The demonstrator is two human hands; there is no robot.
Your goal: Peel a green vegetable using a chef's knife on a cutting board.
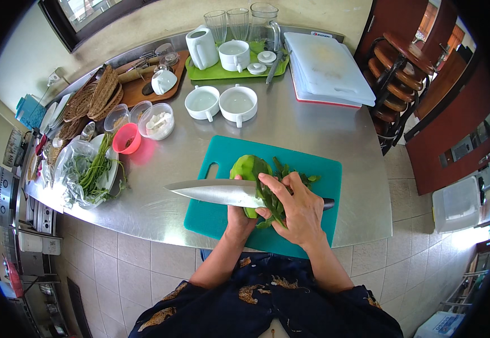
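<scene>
Over a teal cutting board (203, 211) my left hand (239, 223) holds up a partly peeled green fruit or vegetable (244, 168). Its bared flesh is pale green and a strip of dark skin still shows; its exact kind cannot be told. My right hand (300, 213) is closed round the chef's knife (214, 192), whose dark handle end sticks out past the palm. The broad blade points left, across the front of the fruit. The right fingers also touch dark green peel by the fruit. Loose green peelings (283, 169) lie on the board behind that hand.
Two white cups (202, 104) stand beyond the board, before a green tray (200, 73) of glasses and crockery. Stacked white cutting boards (329, 67) lie at the back right. Left are a pink bowl (125, 139), plastic tubs (159, 124) and bagged leafy greens (81, 174).
</scene>
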